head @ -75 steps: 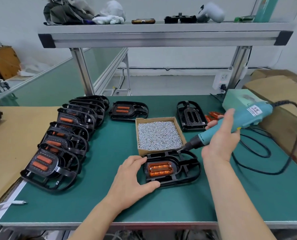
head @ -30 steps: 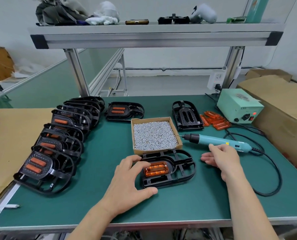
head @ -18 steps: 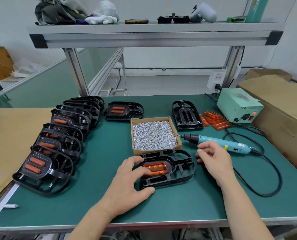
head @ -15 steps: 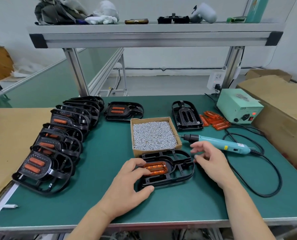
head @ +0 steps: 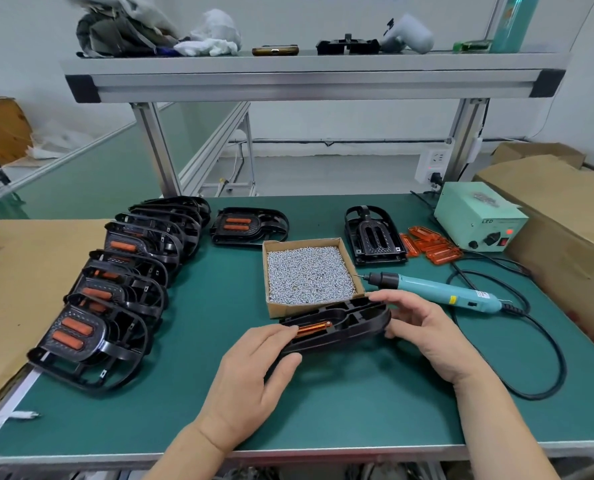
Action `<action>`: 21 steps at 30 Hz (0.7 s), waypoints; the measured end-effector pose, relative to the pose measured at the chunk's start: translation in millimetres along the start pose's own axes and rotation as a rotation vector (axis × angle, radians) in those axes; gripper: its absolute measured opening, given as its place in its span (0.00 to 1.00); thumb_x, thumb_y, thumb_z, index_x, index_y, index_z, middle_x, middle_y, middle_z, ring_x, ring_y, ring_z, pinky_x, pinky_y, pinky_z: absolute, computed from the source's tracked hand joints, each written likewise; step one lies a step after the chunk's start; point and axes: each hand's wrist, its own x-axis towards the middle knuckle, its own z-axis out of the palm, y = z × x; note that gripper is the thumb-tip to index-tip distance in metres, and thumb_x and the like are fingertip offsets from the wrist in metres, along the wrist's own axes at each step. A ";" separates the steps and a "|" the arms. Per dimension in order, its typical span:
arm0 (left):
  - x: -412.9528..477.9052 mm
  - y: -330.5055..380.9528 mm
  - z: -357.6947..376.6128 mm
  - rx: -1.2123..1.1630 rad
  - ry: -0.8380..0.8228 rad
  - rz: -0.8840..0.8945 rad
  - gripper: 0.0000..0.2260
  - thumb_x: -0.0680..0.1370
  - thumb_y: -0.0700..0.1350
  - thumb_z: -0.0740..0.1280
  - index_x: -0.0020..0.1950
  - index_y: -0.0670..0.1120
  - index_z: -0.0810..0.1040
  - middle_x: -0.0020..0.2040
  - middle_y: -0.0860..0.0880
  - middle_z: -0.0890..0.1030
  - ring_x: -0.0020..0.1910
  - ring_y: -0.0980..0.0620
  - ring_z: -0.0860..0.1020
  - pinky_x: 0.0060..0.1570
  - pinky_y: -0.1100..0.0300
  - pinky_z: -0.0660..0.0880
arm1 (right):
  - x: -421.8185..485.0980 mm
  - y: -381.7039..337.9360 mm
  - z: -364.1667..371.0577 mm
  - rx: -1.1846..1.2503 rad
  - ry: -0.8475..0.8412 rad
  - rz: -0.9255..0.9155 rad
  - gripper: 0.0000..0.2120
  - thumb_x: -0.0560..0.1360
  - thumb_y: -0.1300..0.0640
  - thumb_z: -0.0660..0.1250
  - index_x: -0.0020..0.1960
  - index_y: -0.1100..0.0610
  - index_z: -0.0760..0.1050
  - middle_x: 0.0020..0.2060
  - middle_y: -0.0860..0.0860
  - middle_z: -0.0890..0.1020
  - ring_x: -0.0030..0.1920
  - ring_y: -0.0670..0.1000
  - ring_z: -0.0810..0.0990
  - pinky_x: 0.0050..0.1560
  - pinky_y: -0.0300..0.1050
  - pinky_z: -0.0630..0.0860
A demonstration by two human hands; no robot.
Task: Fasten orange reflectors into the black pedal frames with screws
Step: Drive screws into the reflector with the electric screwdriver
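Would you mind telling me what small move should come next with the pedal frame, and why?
Probably carry the pedal frame left to the finished row: left hand and right hand grip it tilted up, reflector in place, and the screwdriver lies on the mat.

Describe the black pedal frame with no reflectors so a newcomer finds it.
Start at the cardboard box of silver screws mid-table. Behind its right corner lies a black plastic pedal frame, beside loose orange reflectors. Unlike its neighbours, its slots are empty.
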 end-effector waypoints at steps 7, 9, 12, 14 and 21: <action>7.8 8.4 5.0 -0.029 0.171 -0.062 0.17 0.76 0.45 0.69 0.64 0.44 0.80 0.50 0.51 0.75 0.49 0.53 0.76 0.53 0.66 0.71 | -2.1 2.1 0.4 0.147 -0.049 -0.048 0.18 0.71 0.63 0.72 0.61 0.58 0.80 0.64 0.58 0.81 0.61 0.58 0.81 0.65 0.49 0.76; 10.6 8.8 3.4 -0.121 0.235 -0.176 0.16 0.73 0.40 0.71 0.61 0.47 0.81 0.50 0.53 0.78 0.48 0.55 0.77 0.52 0.68 0.71 | -1.9 3.9 0.8 0.174 -0.018 -0.042 0.18 0.70 0.61 0.72 0.60 0.60 0.80 0.62 0.62 0.81 0.59 0.59 0.80 0.66 0.53 0.75; 16.3 6.7 1.7 -0.254 0.278 -0.298 0.14 0.74 0.36 0.73 0.57 0.49 0.82 0.52 0.54 0.81 0.51 0.54 0.80 0.54 0.66 0.74 | -1.0 4.0 1.6 0.190 0.012 -0.044 0.16 0.71 0.61 0.71 0.58 0.62 0.79 0.57 0.60 0.83 0.54 0.56 0.80 0.60 0.50 0.76; 22.7 6.7 2.8 -0.498 0.299 -0.503 0.16 0.73 0.33 0.74 0.56 0.51 0.81 0.53 0.51 0.82 0.51 0.54 0.82 0.54 0.67 0.76 | -0.1 4.3 2.9 0.187 0.029 -0.045 0.14 0.72 0.61 0.70 0.57 0.61 0.78 0.50 0.56 0.84 0.49 0.55 0.81 0.54 0.44 0.79; 27.8 -1.3 13.2 -0.591 0.160 -0.699 0.24 0.78 0.33 0.67 0.57 0.65 0.79 0.49 0.58 0.85 0.48 0.60 0.82 0.54 0.69 0.73 | 3.7 2.6 9.1 0.157 0.049 -0.020 0.11 0.75 0.55 0.68 0.56 0.55 0.78 0.43 0.52 0.82 0.42 0.54 0.83 0.45 0.42 0.79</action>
